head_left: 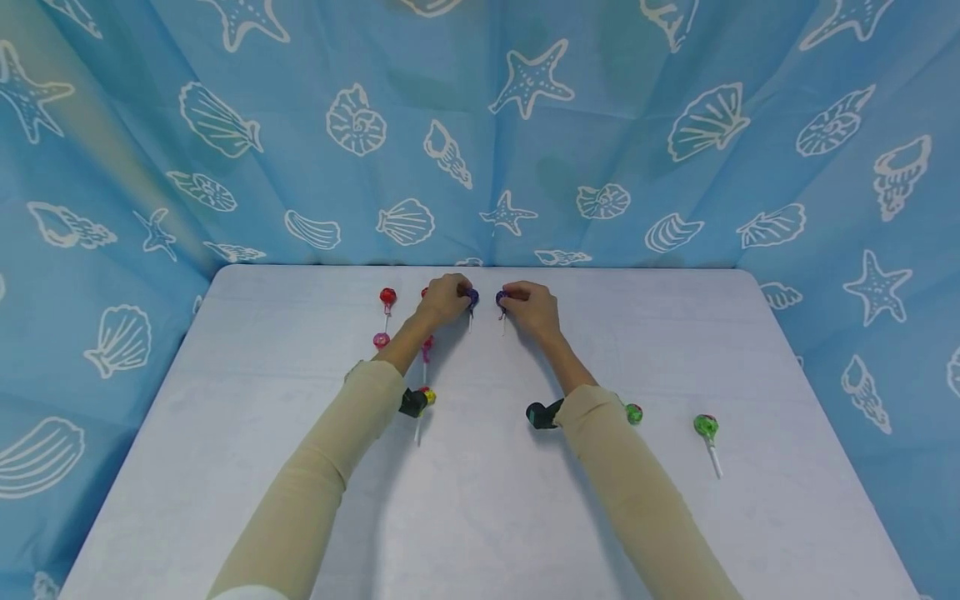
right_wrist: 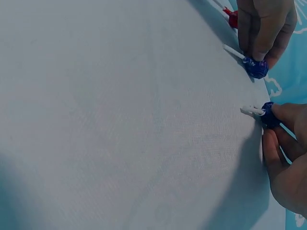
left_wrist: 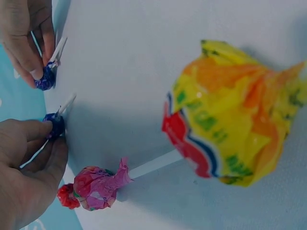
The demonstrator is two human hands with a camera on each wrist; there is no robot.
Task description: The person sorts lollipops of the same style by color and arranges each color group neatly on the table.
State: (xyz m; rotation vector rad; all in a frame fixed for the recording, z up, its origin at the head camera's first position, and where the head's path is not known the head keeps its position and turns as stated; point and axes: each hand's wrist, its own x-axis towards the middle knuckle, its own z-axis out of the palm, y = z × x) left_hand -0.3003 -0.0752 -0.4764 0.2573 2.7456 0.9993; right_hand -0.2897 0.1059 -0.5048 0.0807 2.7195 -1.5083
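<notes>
At the table's far edge my left hand [head_left: 447, 298] pinches the head of a blue-wrapped lollipop [head_left: 473, 297] between thumb and fingers. Just right of it, my right hand [head_left: 534, 308] pinches a second blue-wrapped lollipop [head_left: 501, 298]. Both white sticks point back toward me, and the two heads are a small gap apart. The left wrist view shows the left hand [left_wrist: 29, 167] around its lollipop [left_wrist: 54, 124]. Seen from the right wrist, the right hand's fingers cover part of the other blue lollipop [right_wrist: 270, 116].
Left of the hands lie a red lollipop [head_left: 387, 296] and pink lollipops [head_left: 382, 340] [head_left: 427, 342]. A yellow lollipop [head_left: 428, 397] lies by the left forearm. Green lollipops [head_left: 706, 426] [head_left: 633, 414] are at the right, one partly behind the sleeve. A blue shell-patterned curtain [head_left: 450, 125] borders the white table [head_left: 300, 300].
</notes>
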